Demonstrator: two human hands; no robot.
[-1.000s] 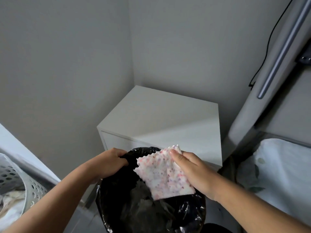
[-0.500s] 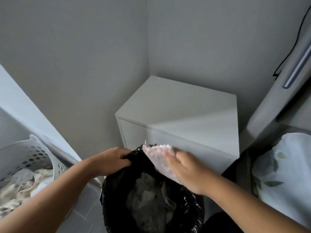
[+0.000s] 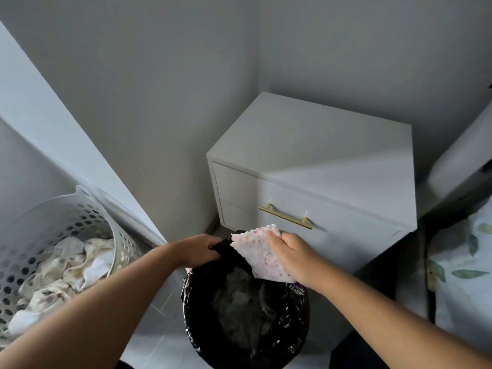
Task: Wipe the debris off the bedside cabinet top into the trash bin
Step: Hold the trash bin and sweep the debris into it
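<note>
The trash bin [image 3: 246,323] stands on the floor just in front of the bedside cabinet [image 3: 314,161], lined with a shiny black bag [image 3: 290,339] that folds over its rim; inside lies a heap of crumpled grey-looking waste, too dim to tell apart. The left hand [image 3: 198,249] is closed on a bunched fold of the bag at the bin's far left rim. The right hand [image 3: 291,255] pinches a white cloth [image 3: 255,253] speckled with pink, its scalloped edge up, hanging over the far side of the bin's mouth, below the gold drawer handle [image 3: 286,216]. The cabinet sits tight in the corner of two grey walls, its top pale and plain from here. To the left, a white perforated laundry basket [image 3: 40,235] holds rumpled light fabrics. On the right, leaf-print bedding [image 3: 463,265] lies close by the cabinet's side, so the open floor is the strip between basket and bin.
</note>
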